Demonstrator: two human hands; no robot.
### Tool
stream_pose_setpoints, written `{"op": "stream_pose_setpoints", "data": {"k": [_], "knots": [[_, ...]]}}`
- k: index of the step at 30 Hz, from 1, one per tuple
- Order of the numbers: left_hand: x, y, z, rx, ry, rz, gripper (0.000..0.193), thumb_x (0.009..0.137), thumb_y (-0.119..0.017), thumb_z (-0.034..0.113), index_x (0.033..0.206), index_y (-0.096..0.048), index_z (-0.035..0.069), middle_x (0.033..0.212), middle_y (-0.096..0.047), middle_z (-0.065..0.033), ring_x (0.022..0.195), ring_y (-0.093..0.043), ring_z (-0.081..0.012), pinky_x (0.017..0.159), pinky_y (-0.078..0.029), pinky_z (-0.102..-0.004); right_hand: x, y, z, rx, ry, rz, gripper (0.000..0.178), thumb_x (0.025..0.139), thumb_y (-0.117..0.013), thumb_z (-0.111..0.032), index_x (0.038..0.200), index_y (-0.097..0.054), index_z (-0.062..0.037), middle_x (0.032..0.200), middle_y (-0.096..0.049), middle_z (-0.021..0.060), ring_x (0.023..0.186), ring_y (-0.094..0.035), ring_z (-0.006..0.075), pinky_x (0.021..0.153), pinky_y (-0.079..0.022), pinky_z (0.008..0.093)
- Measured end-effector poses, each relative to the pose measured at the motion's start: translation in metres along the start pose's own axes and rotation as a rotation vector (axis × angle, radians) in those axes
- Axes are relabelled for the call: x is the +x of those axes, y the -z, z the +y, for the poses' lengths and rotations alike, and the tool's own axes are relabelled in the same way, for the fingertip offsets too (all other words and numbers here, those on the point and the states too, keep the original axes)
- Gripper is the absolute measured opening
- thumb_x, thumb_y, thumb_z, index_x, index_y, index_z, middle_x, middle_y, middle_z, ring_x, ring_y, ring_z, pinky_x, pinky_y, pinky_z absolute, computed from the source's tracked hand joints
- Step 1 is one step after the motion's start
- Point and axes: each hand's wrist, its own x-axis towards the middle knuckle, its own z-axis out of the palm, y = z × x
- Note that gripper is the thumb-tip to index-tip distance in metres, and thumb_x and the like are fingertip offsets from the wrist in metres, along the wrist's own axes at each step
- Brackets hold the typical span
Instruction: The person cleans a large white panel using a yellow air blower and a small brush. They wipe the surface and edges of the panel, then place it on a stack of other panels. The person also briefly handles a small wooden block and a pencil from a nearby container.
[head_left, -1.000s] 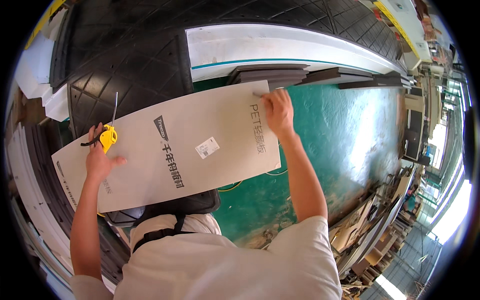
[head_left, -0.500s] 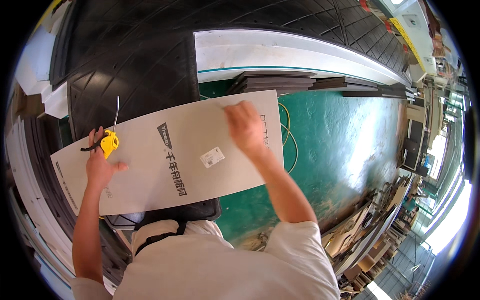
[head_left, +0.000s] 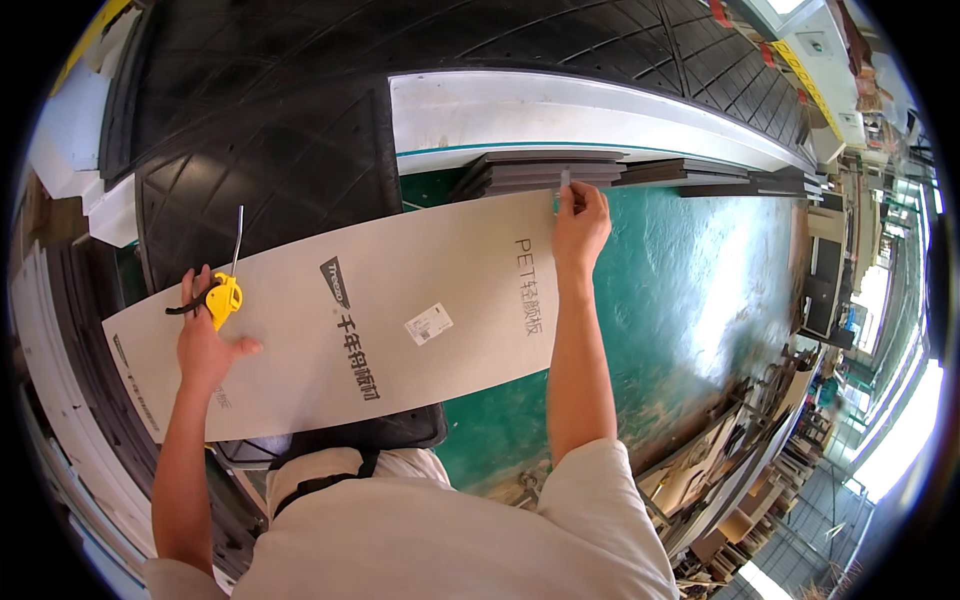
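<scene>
Head view: a pale board lies partly over the black counter, its right end jutting above the green floor. The left hand is over its left part, fingers wrapped on a yellow blow gun, thumb spread. The right hand, at the far right corner, has fingers pinched on a small pale strip.

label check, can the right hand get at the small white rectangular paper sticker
Likely yes: nothing covers the white sticker or stands between it and the right hand, though that hand pinches a small thin greyish piece.
</scene>
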Motion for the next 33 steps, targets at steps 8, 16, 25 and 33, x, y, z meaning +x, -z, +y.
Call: {"op": "stream_pose_setpoints", "data": {"k": [8, 16, 25, 33], "knots": [[0.002, -0.003, -0.010, 0.025, -0.032, 0.031, 0.133, 0.048, -0.099, 0.024, 0.161, -0.031, 0.012, 0.168, -0.026, -0.0118, 0.146, -0.043, -0.0305, 0.106, -0.051, -0.0428, -0.015, -0.007, -0.020, -0.091, -0.080, -0.024, 0.019, 0.090, -0.073, -0.009, 0.106, -0.076, -0.0008, 0.091, -0.067, 0.0103, 0.079, -0.066, 0.0267, 0.074, -0.054, 0.0405], [-0.001, 0.006, 0.002, -0.045, 0.010, -0.003, 0.127, 0.049, -0.098, 0.026, 0.158, -0.036, 0.011, 0.169, -0.026, -0.0089, 0.147, -0.043, -0.0266, 0.105, -0.052, -0.0406, -0.010, -0.019, -0.018, -0.140, 0.022, 0.079, 0.015, 0.087, -0.075, -0.008, 0.101, -0.078, -0.0028, 0.093, -0.067, 0.0116, 0.083, -0.066, 0.0311, 0.074, -0.053, 0.0422], [-0.002, 0.013, 0.005, -0.061, 0.028, -0.032, 0.115, 0.051, -0.098, 0.031, 0.152, -0.046, 0.010, 0.171, -0.023, -0.0028, 0.147, -0.043, -0.0236, 0.104, -0.052, -0.0382, -0.033, -0.032, -0.036, -0.108, 0.348, 0.031, 0.010, 0.088, -0.071, -0.004, 0.096, -0.075, -0.0015, 0.089, -0.063, 0.0139, 0.079, -0.063, 0.0329, 0.070, -0.051, 0.0424], [-0.003, 0.013, -0.003, 0.021, -0.057, -0.032, 0.112, 0.057, -0.096, 0.036, 0.153, -0.043, 0.010, 0.169, -0.025, -0.0084, 0.145, -0.046, -0.0261, 0.105, -0.051, -0.0411, -0.162, -0.114, -0.170, 0.176, 0.507, -0.247, 0.005, 0.086, -0.069, -0.003, 0.090, -0.070, -0.0043, 0.085, -0.055, 0.0125, 0.086, -0.061, 0.0350, 0.070, -0.052, 0.0458]]}}
